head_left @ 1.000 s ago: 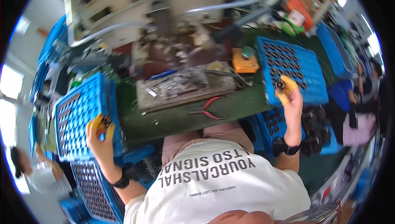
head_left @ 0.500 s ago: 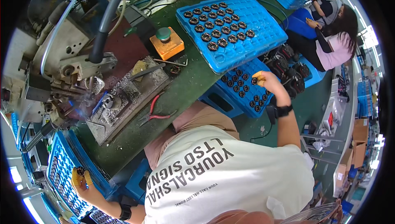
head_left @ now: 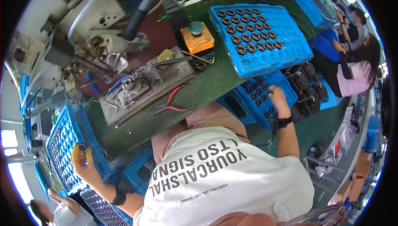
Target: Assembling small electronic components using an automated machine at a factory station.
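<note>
My left hand (head_left: 82,160), with yellow finger covers, is closed on a small round black part (head_left: 82,147) with coppery specks. It is over a blue tray (head_left: 70,186) of pockets at the lower left. Over the lower blue tray (head_left: 292,85) beside the bench is my right hand (head_left: 279,100), fingers bent together and pointing down. Whatever its fingertips hold, if anything, cannot be made out. Several similar round parts (head_left: 259,86) sit in that tray near the hand. On the bench above, a larger blue tray (head_left: 290,56) holds rows of the same parts.
On the green bench (head_left: 215,85) are a metal machine (head_left: 112,43), a chip-strewn steel plate (head_left: 153,85), red-handled pliers (head_left: 174,102) and an orange box with a green button (head_left: 196,37). Dark motor-like pieces (head_left: 304,89) are at the right. Other people sit farther off.
The view has swung, so the scene shifts rightward. My right hand's fingers have moved down to the lower tray, and the part seen in them before no longer shows. My left hand still holds its part.
</note>
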### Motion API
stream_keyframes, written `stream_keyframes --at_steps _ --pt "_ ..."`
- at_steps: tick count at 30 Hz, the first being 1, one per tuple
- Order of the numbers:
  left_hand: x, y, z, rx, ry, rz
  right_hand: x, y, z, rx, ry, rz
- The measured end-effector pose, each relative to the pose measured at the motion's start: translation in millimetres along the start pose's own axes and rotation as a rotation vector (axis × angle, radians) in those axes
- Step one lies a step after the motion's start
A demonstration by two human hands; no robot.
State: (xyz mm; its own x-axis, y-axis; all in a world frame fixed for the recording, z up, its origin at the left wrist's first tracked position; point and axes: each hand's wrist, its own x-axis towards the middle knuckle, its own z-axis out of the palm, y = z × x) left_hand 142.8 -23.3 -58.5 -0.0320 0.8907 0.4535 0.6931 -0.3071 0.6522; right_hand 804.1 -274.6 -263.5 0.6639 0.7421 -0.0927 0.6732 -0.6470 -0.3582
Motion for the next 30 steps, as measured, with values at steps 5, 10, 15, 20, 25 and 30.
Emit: stream_keyframes --at_steps 5,10,15,20,25,30 --pt "-2.4 7.8 -2.2 0.054 0.025 0.007 -22.1 -180.8 -87.2 0.683 -0.634 -0.518" --pt "-4.1 1.7 -1.2 0.026 0.038 0.009 -4.2 -280.5 -76.3 0.455 -0.074 -0.504" --pt "-6.7 8.9 2.3 0.016 0.029 -0.001 18.0 -300.0 -43.6 0.164 0.225 -0.434" --pt "-3.1 5.9 4.2 -0.024 0.018 -0.025 13.2 -284.6 -51.4 0.483 0.214 -0.482" --pt "-8.3 -6.2 -8.8 -0.014 0.013 0.001 -20.3 -212.8 -119.7 1.092 -0.660 -0.368" --pt "-1.3 0.1 -7.8 -0.026 0.031 -0.082 -32.4 -74.7 -97.7 0.691 -0.430 -0.043"
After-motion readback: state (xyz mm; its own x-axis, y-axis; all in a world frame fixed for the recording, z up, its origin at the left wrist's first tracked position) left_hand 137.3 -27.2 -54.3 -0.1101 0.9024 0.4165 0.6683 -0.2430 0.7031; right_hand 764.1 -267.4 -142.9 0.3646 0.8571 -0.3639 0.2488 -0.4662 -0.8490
